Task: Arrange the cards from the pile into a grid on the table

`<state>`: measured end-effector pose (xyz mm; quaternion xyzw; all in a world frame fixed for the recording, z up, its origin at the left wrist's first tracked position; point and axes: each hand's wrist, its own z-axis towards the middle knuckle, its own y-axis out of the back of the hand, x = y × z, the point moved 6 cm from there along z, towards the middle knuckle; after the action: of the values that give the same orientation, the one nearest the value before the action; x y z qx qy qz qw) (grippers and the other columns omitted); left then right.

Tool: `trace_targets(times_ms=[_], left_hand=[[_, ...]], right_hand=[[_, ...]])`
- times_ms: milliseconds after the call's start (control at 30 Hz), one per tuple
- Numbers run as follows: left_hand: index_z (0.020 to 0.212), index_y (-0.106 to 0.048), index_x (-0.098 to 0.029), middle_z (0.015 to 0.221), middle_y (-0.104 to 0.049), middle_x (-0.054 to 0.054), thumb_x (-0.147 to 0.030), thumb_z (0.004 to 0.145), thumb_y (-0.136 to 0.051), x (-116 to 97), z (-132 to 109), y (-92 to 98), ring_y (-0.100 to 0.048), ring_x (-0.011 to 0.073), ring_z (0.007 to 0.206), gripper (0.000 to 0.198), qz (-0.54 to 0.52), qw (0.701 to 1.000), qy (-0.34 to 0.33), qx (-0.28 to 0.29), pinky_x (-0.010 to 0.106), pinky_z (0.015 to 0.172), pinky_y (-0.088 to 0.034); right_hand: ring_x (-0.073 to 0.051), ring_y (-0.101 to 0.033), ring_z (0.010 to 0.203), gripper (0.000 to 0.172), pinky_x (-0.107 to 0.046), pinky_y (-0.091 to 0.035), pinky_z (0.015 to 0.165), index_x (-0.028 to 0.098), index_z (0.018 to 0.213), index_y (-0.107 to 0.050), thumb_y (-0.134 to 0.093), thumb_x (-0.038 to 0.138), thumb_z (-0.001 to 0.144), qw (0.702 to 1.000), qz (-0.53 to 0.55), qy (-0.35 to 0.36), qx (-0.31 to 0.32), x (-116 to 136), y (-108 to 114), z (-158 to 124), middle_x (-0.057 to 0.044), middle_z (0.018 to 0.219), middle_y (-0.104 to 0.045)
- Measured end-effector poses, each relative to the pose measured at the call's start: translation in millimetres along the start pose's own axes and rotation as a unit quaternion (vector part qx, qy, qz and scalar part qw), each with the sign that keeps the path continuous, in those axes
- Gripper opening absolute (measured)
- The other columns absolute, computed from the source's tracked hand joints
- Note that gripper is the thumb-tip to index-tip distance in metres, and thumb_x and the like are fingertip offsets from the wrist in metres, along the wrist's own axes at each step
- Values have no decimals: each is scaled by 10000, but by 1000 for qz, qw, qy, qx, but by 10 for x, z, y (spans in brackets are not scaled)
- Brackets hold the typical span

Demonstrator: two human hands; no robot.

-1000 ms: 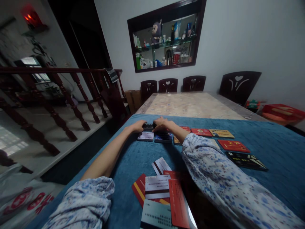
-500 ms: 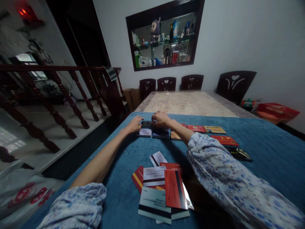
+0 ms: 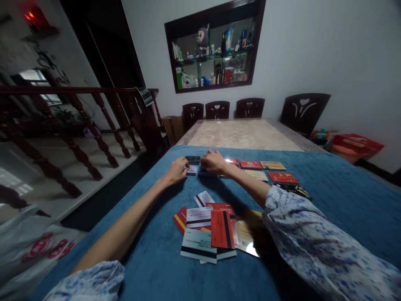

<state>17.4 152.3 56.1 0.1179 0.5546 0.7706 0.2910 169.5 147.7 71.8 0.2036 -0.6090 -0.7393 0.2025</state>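
My left hand [image 3: 179, 170] is curled, its fingertips at the left edge of a small stack of whitish cards [image 3: 191, 170]. My right hand [image 3: 214, 161] bends down over a dark blue card stack [image 3: 207, 173] just beside it, fingers closed at its top; the palm hides part of that stack. Behind both hands lies a black card stack [image 3: 192, 159]. Nearer to me is a loose, overlapping heap of cards: a red-orange card [image 3: 221, 229] on top, a pale green card [image 3: 199, 246], a white card [image 3: 199, 217] and a gold card [image 3: 247, 236].
More card stacks run to the right: red [image 3: 251, 165], yellow [image 3: 272, 165], another red [image 3: 283, 178] and black [image 3: 293, 190]. A blue cloth [image 3: 150, 259] covers the near table. Chairs [image 3: 217, 110] stand beyond the table, a railing [image 3: 78, 89] and plastic bag [image 3: 28, 251] at left.
Both hands have come nearer, from the black stack to the front row of stacks. My left fingers have curled in at the whitish stack. The view has shifted slightly.
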Motion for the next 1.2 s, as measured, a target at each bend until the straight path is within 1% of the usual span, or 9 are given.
trace_targets(times_ms=[233, 333, 433, 533, 633, 767, 900, 1000, 1200], left_hand=[[844, -613, -177, 1043, -626, 85, -83, 825, -520, -248, -258, 52, -589, 219, 989, 133, -16, 1000, 0, -10, 381, 929, -489], [840, -608, -183, 1057, -624, 79, -89, 828, -525, -402, -375, 56, -588, 217, 998, 126, -25, 999, -13, -14, 379, 931, -488], [835, -607, -185, 1056, -624, 78, -69, 821, -511, -574, -489, 46, -590, 216, 1014, 151, -29, 999, -35, -14, 367, 926, -483], [840, -609, -186, 1068, -626, 79, -82, 829, -515, -727, -592, 34, -588, 227, 1055, 141, -32, 999, -40, -12, 369, 908, -476], [836, -612, -189, 1079, -631, 80, -86, 833, -519, -861, -689, 15, -584, 231, 1072, 139, -41, 999, -35, -2, 378, 905, -467], [843, -626, -186, 1074, -645, 81, -86, 835, -521, -1025, -812, -32, -584, 235, 1047, 145, -43, 998, -40, 22, 391, 892, -457], [864, -640, -184, 1058, -653, 75, -68, 837, -502, -1134, -903, -77, -581, 227, 1031, 182, -51, 998, -40, 27, 376, 870, -451], [861, -639, -177, 1063, -657, 74, -51, 828, -510, -1189, -948, -120, -576, 227, 1039, 183, -57, 997, -41, 34, 376, 874, -442], [849, -642, -167, 1032, -664, 69, -44, 846, -505, -1221, -1004, -136, -574, 215, 1004, 185, -68, 996, -48, 27, 361, 852, -426]], right_hand=[[-293, -484, 1094, 185, -368, -337, 828, 214, 977, -705, -541, 233, 893, 1000, 15, 21, 0, 138, 56, -342, -102, 1131, -696], [-289, -477, 1101, 189, -371, -333, 830, 215, 963, -704, -527, 259, 912, 999, 25, 29, -8, 195, 50, -491, -102, 1113, -702], [-285, -470, 1121, 192, -376, -330, 838, 211, 972, -707, -531, 229, 897, 998, 40, 55, -14, 276, 49, -658, -103, 1078, -709], [-275, -488, 1080, 196, -386, -330, 853, 208, 966, -719, -536, 217, 896, 995, 61, 73, -26, 339, 62, -823, -100, 1030, -712], [-260, -500, 1032, 194, -376, -342, 845, 210, 957, -725, -538, 209, 907, 992, 86, 90, -35, 372, 53, -964, -95, 1001, -707], [-233, -497, 1012, 191, -363, -359, 868, 210, 962, -732, -590, 139, 856, 982, 134, 131, -26, 401, -28, -1111, -74, 1008, -694], [-209, -502, 959, 205, -358, -374, 865, 212, 950, -738, -605, 113, 829, 971, 175, 164, -16, 422, -97, -1239, -61, 1007, -688], [-206, -507, 946, 236, -364, -387, 875, 198, 951, -737, -576, 79, 827, 963, 202, 179, -22, 438, -104, -1335, -65, 1014, -692], [-231, -483, 1003, 418, -395, -413, 875, 214, 1039, -746, -517, -2, 764, 953, 226, 199, -27, 457, -142, -1486, -79, 1129, -668]])
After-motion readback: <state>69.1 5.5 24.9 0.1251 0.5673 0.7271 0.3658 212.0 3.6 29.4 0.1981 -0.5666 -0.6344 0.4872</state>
